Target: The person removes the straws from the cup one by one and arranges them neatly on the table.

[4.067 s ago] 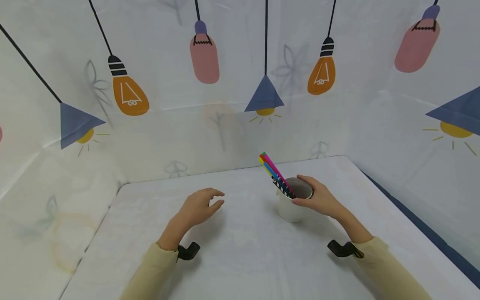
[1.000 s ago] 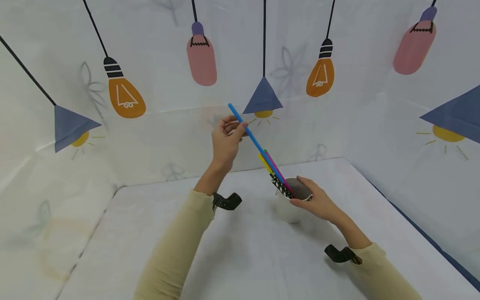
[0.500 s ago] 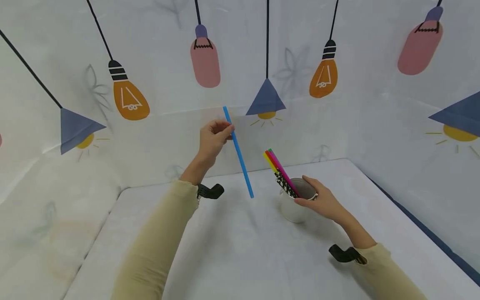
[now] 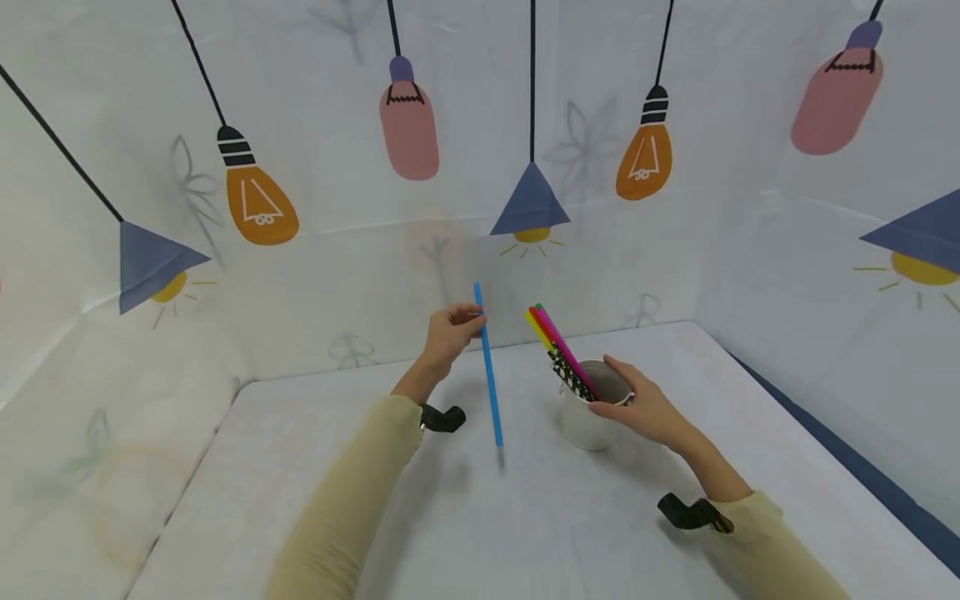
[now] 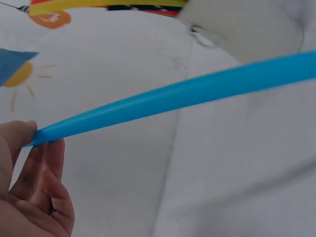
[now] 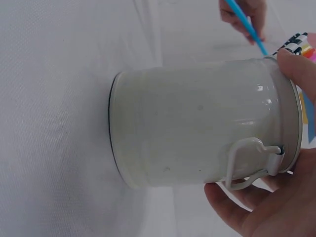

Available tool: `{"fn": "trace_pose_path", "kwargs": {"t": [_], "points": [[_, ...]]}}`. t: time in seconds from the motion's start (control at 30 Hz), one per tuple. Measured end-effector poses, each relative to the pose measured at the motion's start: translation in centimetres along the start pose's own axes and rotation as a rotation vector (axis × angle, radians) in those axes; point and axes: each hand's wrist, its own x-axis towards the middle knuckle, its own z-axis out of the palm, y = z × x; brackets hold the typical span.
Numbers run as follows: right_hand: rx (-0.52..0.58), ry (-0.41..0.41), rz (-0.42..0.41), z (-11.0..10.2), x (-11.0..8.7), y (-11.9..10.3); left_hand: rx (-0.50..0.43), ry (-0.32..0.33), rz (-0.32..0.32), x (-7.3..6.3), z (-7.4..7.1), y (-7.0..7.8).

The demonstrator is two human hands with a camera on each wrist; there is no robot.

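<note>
My left hand (image 4: 450, 335) pinches a slim blue straw (image 4: 491, 383) near its upper end, between thumb and fingers. The straw hangs nearly upright, its lower end close over the table, left of a small white pail (image 4: 587, 429). My right hand (image 4: 651, 408) grips this pail by its rim, thumb on the near side and fingers round the far side. Several coloured straws (image 4: 557, 337), yellow, red and pink among them, lean left out of the pail with black-and-white patterned pieces. A wire ear (image 6: 242, 163) shows on its side in the right wrist view.
The pail stands on a table with a white cover (image 4: 465, 533). Behind the table hangs a pale cloth wall (image 4: 360, 275) printed with lamps and bulbs. Each wrist carries a black camera mount (image 4: 444, 419).
My left hand reached up, drew the blue straw out of the pail and moved it left. Since then hand and straw have lowered toward the table. The right hand keeps holding the pail.
</note>
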Motion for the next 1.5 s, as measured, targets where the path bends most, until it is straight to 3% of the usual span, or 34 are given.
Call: {"fn": "trace_pose_path", "kwargs": {"t": [0.23,0.4,0.57,1.0,1.23,1.5], "points": [[0.011,0.003,-0.01,-0.2,0.2,-0.3,0.018,-0.004,-0.045,-0.2,1.2,-3.4],[0.038,-0.009,-0.002,0.1,0.1,-0.1,0.012,0.002,-0.094,-0.4,2.1,-5.3],[0.025,-0.005,-0.005,-0.1,-0.3,0.0,-0.002,-0.036,-0.141,-0.6,3.3,-6.7],[0.028,-0.002,-0.014,-0.1,-0.2,-0.1,0.117,-0.081,-0.18,-0.6,4.9,-9.0],[0.032,-0.004,-0.024,0.0,-0.4,-0.5,0.182,-0.087,-0.209,-0.3,5.9,-9.3],[0.011,0.011,-0.029,-0.1,-0.2,-0.2,0.205,-0.102,-0.158,-0.2,6.6,-10.1]]}}
